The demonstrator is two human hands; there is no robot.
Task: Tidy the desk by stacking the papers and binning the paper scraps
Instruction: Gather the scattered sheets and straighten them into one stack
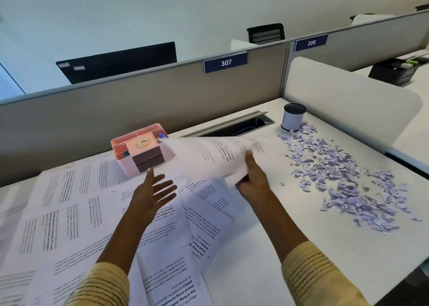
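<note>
Early going: my right grip (251, 178) pinches one lifted printed sheet (216, 157), left grip (151, 194) open; printed pages (76, 213) unstacked, paper scraps (343, 178) across tabletop (267, 247) right edge, unbinned

White papers (76, 213) with black print, centre and lower left; pale lilac scraps (343, 178), right. Pink organiser (139, 148), centre; yellow sleeves (308, 271) with dark stripes, bottom.

An open-plan office: numbered partition panels (225, 62) divide white desks (267, 247), with a monitor (120, 61) and office chair (265, 33) behind.
</note>
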